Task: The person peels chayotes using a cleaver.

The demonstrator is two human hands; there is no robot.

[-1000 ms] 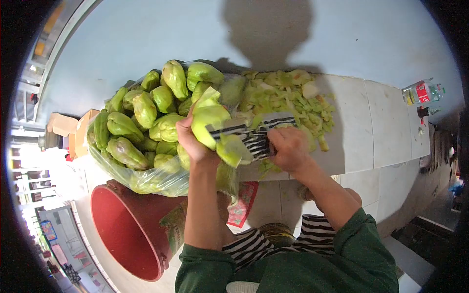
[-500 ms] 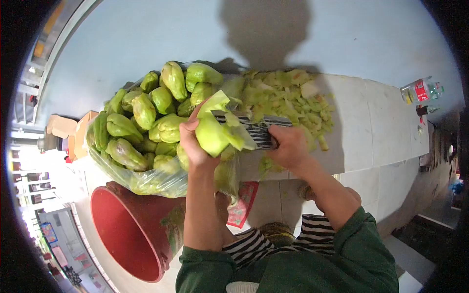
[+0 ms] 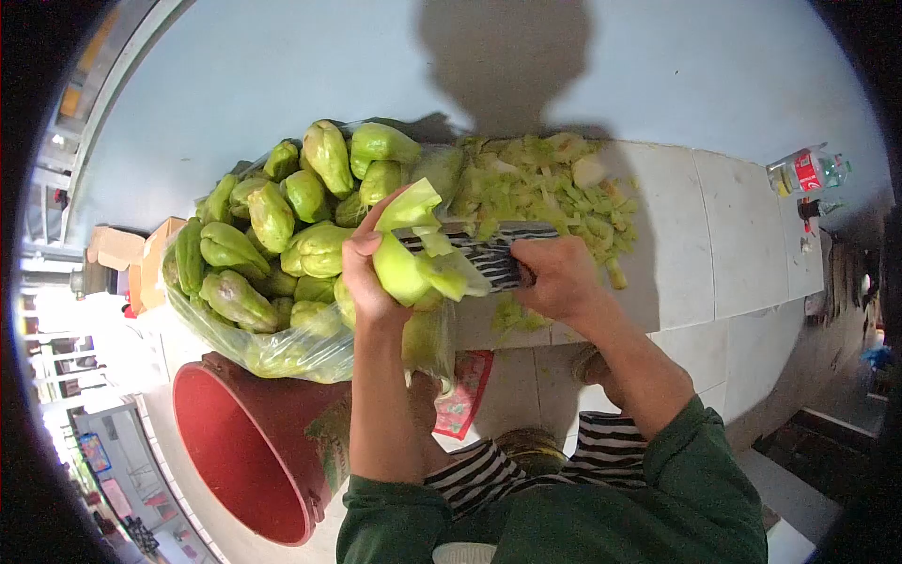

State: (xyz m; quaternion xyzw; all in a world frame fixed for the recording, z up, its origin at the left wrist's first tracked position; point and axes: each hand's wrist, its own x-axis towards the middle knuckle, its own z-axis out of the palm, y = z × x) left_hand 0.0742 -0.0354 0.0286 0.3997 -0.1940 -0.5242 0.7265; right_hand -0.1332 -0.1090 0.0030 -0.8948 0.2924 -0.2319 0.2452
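Note:
My left hand [image 3: 369, 287] grips a pale green, partly peeled chayote [image 3: 398, 270], with the thumb along its near side. The fingers behind it are mostly hidden. Closed around the handle of a broad-bladed knife [image 3: 493, 246] is my right hand [image 3: 561, 279]. The blade lies against the chayote and mirrors black and white stripes. Strips of peel hang over the blade at the chayote's right side. Behind and left of my left hand, a clear plastic bag [image 3: 282, 355] bulges with several whole chayotes [image 3: 235, 246].
Peel scraps [image 3: 564, 179] lie heaped on the white tiled ledge [image 3: 672, 235] against the wall. Below the bag, a red bucket [image 3: 240, 456] lies tipped on its side. A plastic bottle [image 3: 808, 172] stands at the far right, and a cardboard box [image 3: 155, 263] at the left.
Both hands, the chayote and the knife keep nearly the same pose. The blade sits very slightly differently against the chayote, and the whole view has shifted a little.

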